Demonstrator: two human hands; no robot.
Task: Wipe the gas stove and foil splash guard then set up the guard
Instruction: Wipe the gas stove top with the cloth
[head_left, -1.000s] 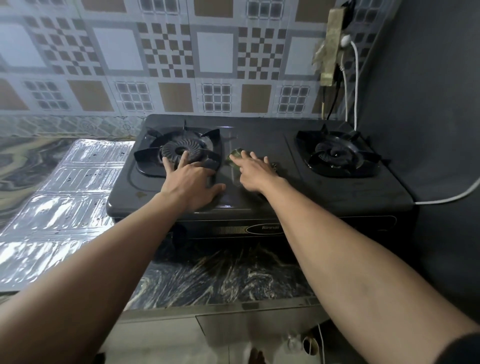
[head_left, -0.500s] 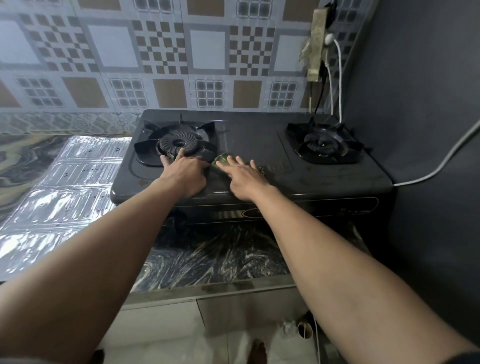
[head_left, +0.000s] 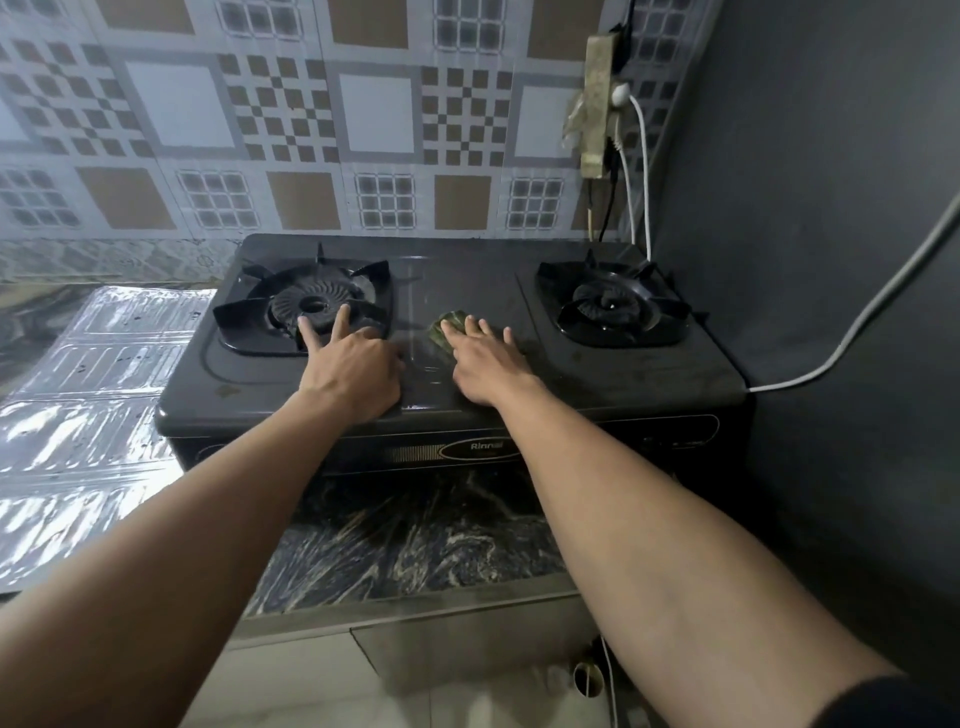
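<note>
A black two-burner gas stove (head_left: 597, 384) stands on a dark marbled counter. My left hand (head_left: 353, 364) lies flat on the stove top, its fingertips touching the left burner (head_left: 311, 306). My right hand (head_left: 485, 364) presses a small green scouring pad (head_left: 444, 327) flat onto the middle of the stove top; most of the pad is hidden under my fingers. The foil splash guard (head_left: 88, 415) lies flat on the counter to the left of the stove.
The right burner (head_left: 608, 306) sits near a dark side wall (head_left: 831, 260). A power strip (head_left: 597, 104) with white cables hangs on the tiled back wall. One white cable (head_left: 857, 322) runs along the side wall to the stove's right edge.
My right hand has slid the pad a little away from me on the stove's middle. The left hand stays planted by the left burner. The camera has shifted slightly.
</note>
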